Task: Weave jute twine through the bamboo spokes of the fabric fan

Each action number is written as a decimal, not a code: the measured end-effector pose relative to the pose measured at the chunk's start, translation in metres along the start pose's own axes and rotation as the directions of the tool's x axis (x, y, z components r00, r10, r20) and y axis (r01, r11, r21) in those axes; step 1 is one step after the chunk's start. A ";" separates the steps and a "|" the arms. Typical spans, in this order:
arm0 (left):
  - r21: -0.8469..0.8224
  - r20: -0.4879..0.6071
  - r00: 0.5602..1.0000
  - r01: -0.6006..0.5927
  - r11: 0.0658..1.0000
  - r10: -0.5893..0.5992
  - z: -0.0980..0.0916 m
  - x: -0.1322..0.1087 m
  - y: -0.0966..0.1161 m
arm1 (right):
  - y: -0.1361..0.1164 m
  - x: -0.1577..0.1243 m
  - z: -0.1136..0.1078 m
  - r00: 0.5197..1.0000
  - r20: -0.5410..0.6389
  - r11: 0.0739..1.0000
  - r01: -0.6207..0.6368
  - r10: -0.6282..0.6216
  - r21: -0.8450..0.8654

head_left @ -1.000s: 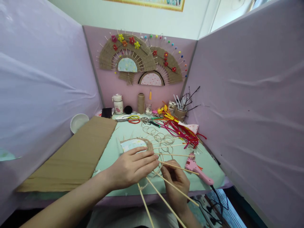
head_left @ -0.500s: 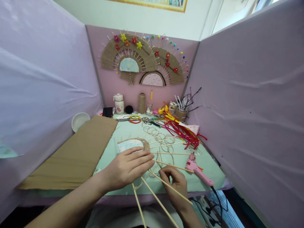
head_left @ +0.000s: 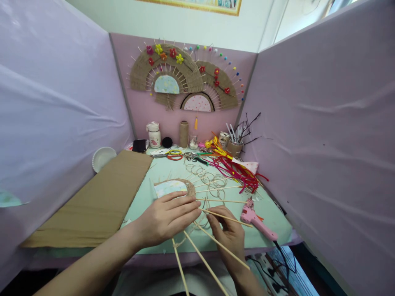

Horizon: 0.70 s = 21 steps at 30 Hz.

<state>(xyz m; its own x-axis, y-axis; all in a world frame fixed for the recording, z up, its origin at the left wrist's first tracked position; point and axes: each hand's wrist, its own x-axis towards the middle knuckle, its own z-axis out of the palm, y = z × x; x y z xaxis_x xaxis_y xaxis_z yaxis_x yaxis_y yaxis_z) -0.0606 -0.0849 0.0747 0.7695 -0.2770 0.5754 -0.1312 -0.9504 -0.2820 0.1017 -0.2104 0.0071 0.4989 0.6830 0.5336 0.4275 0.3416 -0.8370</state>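
A small half-round fan piece (head_left: 169, 188) lies on the table, with pale blue patterned paper on it and twine wound along its curved edge. Thin wooden sticks (head_left: 220, 190) spread outward from that edge. My left hand (head_left: 173, 213) rests flat over the piece, fingers stretched out together, covering much of it; its thumb is hidden. Just to the right, thumb and forefinger of my right hand (head_left: 226, 232) pinch a strand of twine beside the sticks. Loose coils of twine (head_left: 216, 181) lie on the table beyond.
A pink glue gun (head_left: 257, 222) with a cord lies at the right. Behind are red and yellow pipe cleaners (head_left: 243, 179), scissors (head_left: 175, 155), and a twine spool (head_left: 184, 134). Brown cardboard (head_left: 92, 201) covers the left side. Finished fans (head_left: 166, 70) hang on the back panel.
My right hand has risen slightly, its fingertips now up by a stick. My left hand stays in place on the fan piece.
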 end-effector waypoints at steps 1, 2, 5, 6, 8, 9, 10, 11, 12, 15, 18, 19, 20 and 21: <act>-0.001 -0.002 1.000 -0.001 1.000 0.001 0.000 0.000 0.000 | 0.001 0.000 0.000 1.000 -0.002 1.000 -0.006 0.006 0.000; -0.002 -0.004 1.000 -0.001 1.000 0.001 -0.001 0.000 0.000 | 0.001 0.000 -0.001 1.000 -0.005 1.000 -0.010 0.010 0.002; 0.000 -0.002 1.000 -0.006 1.000 0.006 -0.001 0.000 0.000 | 0.005 -0.001 -0.004 0.999 -0.024 1.000 -0.021 0.021 -0.001; 0.001 0.001 1.000 -0.007 1.000 0.007 -0.001 0.000 0.000 | 0.006 -0.001 -0.006 0.999 -0.031 1.000 -0.028 0.028 -0.008; -0.002 0.003 1.000 -0.009 1.000 0.009 -0.001 0.000 0.000 | 0.009 0.000 -0.008 0.998 -0.045 0.998 -0.055 0.054 -0.020; -0.004 0.003 1.000 -0.009 1.000 0.009 0.000 0.000 0.000 | 0.010 0.000 -0.009 0.996 -0.048 0.997 -0.079 0.078 -0.020; -0.007 0.000 1.000 -0.008 1.000 0.008 0.001 -0.001 -0.001 | 0.011 0.001 -0.010 0.993 -0.050 0.994 -0.106 0.105 -0.012; -0.008 -0.004 1.000 -0.005 1.000 0.005 0.002 -0.001 -0.001 | 0.011 0.001 -0.011 0.990 -0.051 0.991 -0.135 0.135 0.001; -0.008 -0.008 1.000 -0.005 1.000 0.005 0.004 -0.002 -0.001 | 0.012 0.002 -0.012 0.986 -0.052 0.987 -0.161 0.161 0.015; -0.004 0.000 1.000 -0.004 1.000 0.004 0.008 -0.005 -0.001 | 0.012 0.005 -0.017 0.974 -0.068 0.976 -0.212 0.215 0.043; -0.009 -0.001 1.000 0.003 1.000 -0.003 0.013 -0.006 0.001 | 0.012 0.009 -0.023 0.961 -0.057 0.960 -0.265 0.271 0.086; -0.012 -0.009 1.000 0.011 1.000 -0.011 0.015 -0.005 0.001 | 0.011 0.009 -0.024 0.954 -0.028 0.949 -0.294 0.299 0.116; -0.017 -0.022 1.000 0.020 1.000 -0.021 0.016 -0.005 0.002 | 0.011 0.009 -0.025 0.943 0.018 0.931 -0.330 0.331 0.153; -0.024 -0.033 0.999 0.035 0.999 -0.036 0.018 -0.004 0.003 | 0.009 0.008 -0.024 0.927 0.084 0.906 -0.376 0.367 0.194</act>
<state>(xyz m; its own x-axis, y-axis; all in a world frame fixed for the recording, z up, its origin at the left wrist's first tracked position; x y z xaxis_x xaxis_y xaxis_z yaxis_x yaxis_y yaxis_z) -0.0530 -0.0840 0.0575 0.7524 -0.2476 0.6104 -0.1196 -0.9626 -0.2431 0.1277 -0.2170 0.0069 0.5555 0.8124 0.1773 0.0535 0.1778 -0.9826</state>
